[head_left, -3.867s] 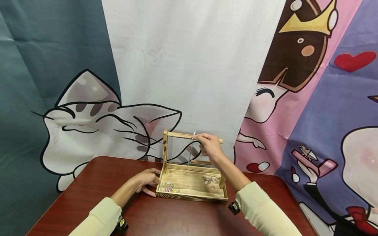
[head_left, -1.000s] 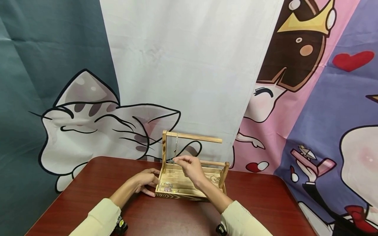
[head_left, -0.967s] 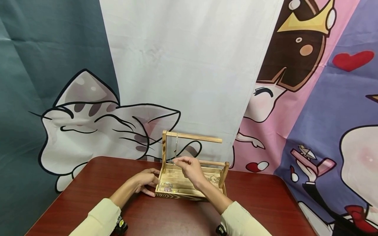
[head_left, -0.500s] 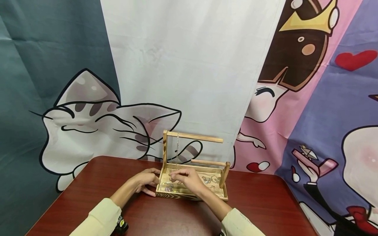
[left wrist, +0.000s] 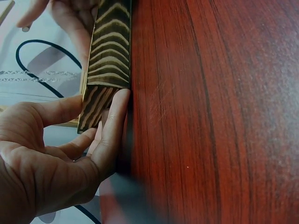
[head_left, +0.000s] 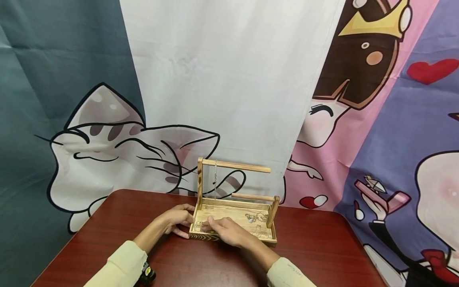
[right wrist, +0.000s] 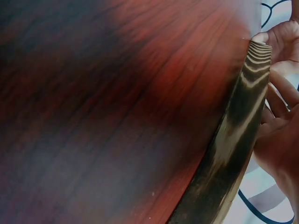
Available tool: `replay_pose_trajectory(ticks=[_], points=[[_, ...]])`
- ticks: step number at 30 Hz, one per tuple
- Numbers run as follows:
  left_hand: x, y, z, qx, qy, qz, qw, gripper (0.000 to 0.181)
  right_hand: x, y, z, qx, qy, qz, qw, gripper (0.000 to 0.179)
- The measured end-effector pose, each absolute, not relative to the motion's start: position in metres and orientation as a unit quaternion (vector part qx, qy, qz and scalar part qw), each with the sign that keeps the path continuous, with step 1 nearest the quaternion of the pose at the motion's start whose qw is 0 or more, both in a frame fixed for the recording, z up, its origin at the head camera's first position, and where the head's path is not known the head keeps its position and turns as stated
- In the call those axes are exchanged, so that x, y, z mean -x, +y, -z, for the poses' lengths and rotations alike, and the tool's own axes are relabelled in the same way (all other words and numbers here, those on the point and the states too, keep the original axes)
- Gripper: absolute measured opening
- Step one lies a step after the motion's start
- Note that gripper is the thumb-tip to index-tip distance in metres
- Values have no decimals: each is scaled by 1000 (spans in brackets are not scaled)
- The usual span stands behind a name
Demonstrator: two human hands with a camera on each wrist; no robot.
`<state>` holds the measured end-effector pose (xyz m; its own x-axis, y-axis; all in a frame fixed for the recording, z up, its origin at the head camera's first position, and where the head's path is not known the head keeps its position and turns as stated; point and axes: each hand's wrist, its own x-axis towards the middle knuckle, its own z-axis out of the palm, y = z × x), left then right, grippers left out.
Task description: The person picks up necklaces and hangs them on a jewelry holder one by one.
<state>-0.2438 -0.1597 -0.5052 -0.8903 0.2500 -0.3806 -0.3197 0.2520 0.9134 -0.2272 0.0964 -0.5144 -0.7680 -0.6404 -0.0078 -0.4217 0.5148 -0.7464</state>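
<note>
My left hand (head_left: 177, 221) grips the left end of a wooden jewelry stand (head_left: 229, 212). In the left wrist view, its thumb lies against the upper rim and fingers wrap the patterned tray end (left wrist: 103, 100). My right hand (head_left: 229, 232) reaches into the tray's front left corner, its thumb raised apart from the fingers. Its fingertips are among small jewelry there, mostly hidden by the hand. A thin silvery chain necklace (head_left: 215, 175) hangs from the upper rod (head_left: 240, 166), near the left post.
Chain jewelry (head_left: 256, 217) lies on the tray's right side, with thinner pieces (head_left: 259, 229) in front. A lower rod (head_left: 252, 197) runs to the short right post (head_left: 274, 211). The stand sits on a reddish-brown table (head_left: 315, 239), before a printed cloth (head_left: 229, 79).
The right hand was at the upper rod with the chain, which then shifted left along it. The hand has since let the chain go and moved down into the tray. The left hand stays put.
</note>
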Motion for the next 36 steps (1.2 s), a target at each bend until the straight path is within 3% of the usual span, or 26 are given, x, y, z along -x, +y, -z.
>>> replay_pose_trajectory(ticks=[13, 23, 36], points=[[243, -163, 509, 27, 755, -614, 231, 61, 228, 95, 518, 336, 892, 271, 135, 72], [242, -162, 508, 29, 752, -616, 232, 63, 231, 97, 509, 330, 921, 155, 137, 65], [243, -160, 505, 28, 751, -618, 231, 62, 231, 101, 502, 301, 933, 148, 134, 66]])
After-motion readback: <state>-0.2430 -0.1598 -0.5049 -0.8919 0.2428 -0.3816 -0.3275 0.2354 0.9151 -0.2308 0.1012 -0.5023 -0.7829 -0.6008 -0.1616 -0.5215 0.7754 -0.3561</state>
